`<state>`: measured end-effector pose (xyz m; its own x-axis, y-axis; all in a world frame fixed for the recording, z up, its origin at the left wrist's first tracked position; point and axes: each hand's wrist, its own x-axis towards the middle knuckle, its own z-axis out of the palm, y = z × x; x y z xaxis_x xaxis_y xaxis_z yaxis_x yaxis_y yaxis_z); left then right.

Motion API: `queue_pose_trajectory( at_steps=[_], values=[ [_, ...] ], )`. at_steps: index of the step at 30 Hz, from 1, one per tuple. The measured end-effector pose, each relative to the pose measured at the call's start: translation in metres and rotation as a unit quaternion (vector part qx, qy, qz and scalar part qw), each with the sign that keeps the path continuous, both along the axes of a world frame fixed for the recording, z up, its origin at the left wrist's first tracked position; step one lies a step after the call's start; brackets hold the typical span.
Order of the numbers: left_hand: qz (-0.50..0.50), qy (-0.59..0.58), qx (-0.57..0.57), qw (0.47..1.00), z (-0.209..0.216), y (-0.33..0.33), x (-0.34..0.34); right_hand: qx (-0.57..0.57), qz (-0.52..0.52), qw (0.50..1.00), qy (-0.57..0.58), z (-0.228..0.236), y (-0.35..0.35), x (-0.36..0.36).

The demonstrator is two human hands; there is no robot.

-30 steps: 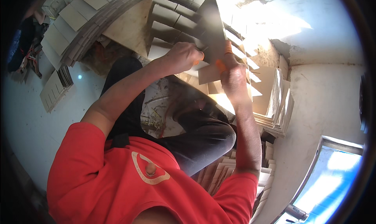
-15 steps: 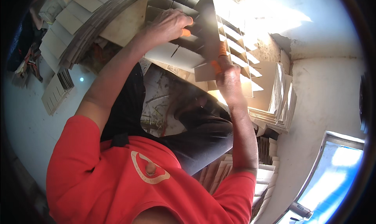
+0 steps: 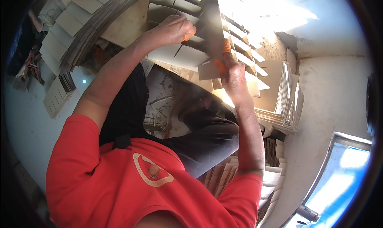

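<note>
A grid of slotted cardboard dividers (image 3: 185, 56) stands on a board at the top middle. My left hand (image 3: 173, 30) is over its left part, fingers curled in and orange covers on the fingertips. Whatever those fingers pinch, if anything, is hidden under the hand. My right hand (image 3: 234, 74), with orange covers on thumb and finger, is closed on the upright cardboard strip (image 3: 211, 30) that crosses the grid. To the right of this strip, more crossing cardboard pieces (image 3: 243, 48) catch bright sunlight.
Stacked cardboard sheets (image 3: 275, 88) lie right of the grid, against the wall. A long row of cardboard strips (image 3: 89, 28) curves along the upper left. A slotted bundle (image 3: 60, 94) sits on the floor at left. More cardboard (image 3: 225, 172) lies beside my right elbow, near a blue-paned window (image 3: 339, 176).
My left hand has curled its fingers in tighter and sunk slightly toward the grid. The right hand keeps its hold on the upright strip and has hardly shifted.
</note>
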<state>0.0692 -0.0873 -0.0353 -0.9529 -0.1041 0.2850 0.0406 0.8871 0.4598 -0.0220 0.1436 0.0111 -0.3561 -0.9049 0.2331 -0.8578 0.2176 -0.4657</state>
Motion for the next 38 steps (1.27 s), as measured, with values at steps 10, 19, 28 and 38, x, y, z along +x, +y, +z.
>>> queue_pose_trajectory(
  at_steps=[10, 19, 28, 38],
  values=[
    [-0.013, 0.137, -0.021, 0.990, 0.014, -0.028, -0.015, 0.011, -0.063, 0.998, -0.015, -0.021, 0.016, 0.010],
    [0.039, -0.036, -0.140, 0.989, 0.003, -0.039, -0.027, 0.011, -0.012, 1.000, 0.004, 0.002, 0.011, 0.008],
    [0.007, -0.044, -0.102, 0.994, 0.001, -0.043, -0.025, -0.070, -0.030, 0.997, 0.019, -0.020, 0.008, 0.011],
    [-0.024, -0.082, 0.018, 0.996, 0.020, -0.054, -0.022, 0.131, -0.033, 0.990, -0.029, -0.041, -0.003, 0.007]
  ],
)
